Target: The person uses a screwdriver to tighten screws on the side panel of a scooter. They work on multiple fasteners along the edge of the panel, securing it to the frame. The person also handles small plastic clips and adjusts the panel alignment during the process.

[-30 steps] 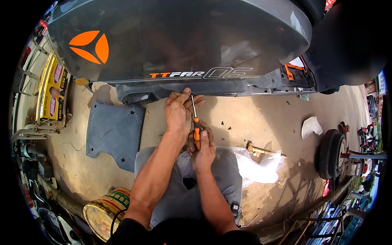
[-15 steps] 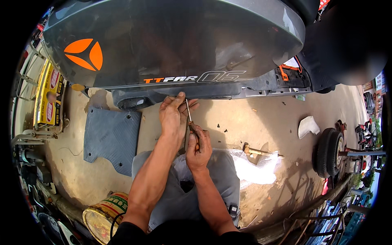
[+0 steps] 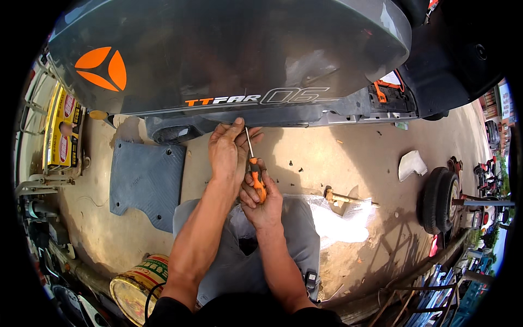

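Note:
My right hand is closed round the orange-and-black handle of a screwdriver. The shaft points up to the lower edge of a dark grey vehicle body panel, where its tip sits close beside my left thumb. My left hand is at that edge, thumb against the panel and the other fingers stretched out behind the shaft. Anything small between the left fingertips is hidden. Below the panel runs a black lower trim with a rounded end.
A grey ribbed floor mat lies at left, near a yellow bucket and yellow boxes. Several small dark screws are scattered on the ground. Clear plastic wrap, a white piece and black tires lie to the right.
The screwdriver has turned in my right hand, its orange handle now showing more, and the right fingers have shifted around it. My left hand stays at the panel edge. The view has shifted slightly.

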{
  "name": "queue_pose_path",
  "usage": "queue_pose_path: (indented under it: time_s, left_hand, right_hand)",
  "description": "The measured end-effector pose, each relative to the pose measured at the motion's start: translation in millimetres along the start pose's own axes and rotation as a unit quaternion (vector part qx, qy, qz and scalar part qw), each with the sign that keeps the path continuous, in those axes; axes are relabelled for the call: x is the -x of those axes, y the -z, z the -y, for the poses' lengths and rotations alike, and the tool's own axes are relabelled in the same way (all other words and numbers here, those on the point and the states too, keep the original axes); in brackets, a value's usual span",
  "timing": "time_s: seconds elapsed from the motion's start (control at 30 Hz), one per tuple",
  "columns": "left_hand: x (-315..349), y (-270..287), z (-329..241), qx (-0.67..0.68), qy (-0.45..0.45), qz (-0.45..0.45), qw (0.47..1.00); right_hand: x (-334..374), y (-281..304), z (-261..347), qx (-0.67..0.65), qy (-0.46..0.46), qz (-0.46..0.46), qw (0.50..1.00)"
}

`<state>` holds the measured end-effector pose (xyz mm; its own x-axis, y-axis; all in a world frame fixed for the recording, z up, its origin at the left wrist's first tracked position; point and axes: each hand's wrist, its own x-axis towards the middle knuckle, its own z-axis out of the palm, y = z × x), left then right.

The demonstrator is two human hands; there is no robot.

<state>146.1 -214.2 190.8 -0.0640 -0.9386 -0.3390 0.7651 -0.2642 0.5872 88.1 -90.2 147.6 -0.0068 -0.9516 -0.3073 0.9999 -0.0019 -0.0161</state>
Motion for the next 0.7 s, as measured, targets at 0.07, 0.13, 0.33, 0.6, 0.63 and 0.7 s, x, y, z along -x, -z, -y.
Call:
queue_pose_path:
  time_s: [0.07, 0.13, 0.33, 0.6, 0.63, 0.7]
  left_hand:
    - [5, 4, 1, -0.006, 0.01, -0.011, 1.0]
    - [4, 1, -2, -0.004, 0.013, -0.012, 1.0]
    - [-3, 3, 2, 0.009, 0.007, 0.0, 1.0]
    - [3, 0, 0, 0.005, 0.014, -0.013, 1.0]
    - [3, 1, 0, 0.006, 0.018, -0.014, 1.0]
    - [0, 4, 2, 0.006, 0.011, -0.008, 1.0]
  right_hand:
    - [8, 7, -2, 0.041, 0.017, -0.021, 0.999]
    - [8, -6, -7, 0.294, 0.115, -0.106, 0.943]
    - [5, 3, -1, 0.168, 0.08, -0.038, 0.982]
    - [3, 6, -7, 0.301, 0.14, -0.088, 0.939]
    - [3, 6, -5, 0.259, 0.121, -0.07, 0.956]
    - [3, 9, 1, 0.17, 0.082, -0.039, 0.981]
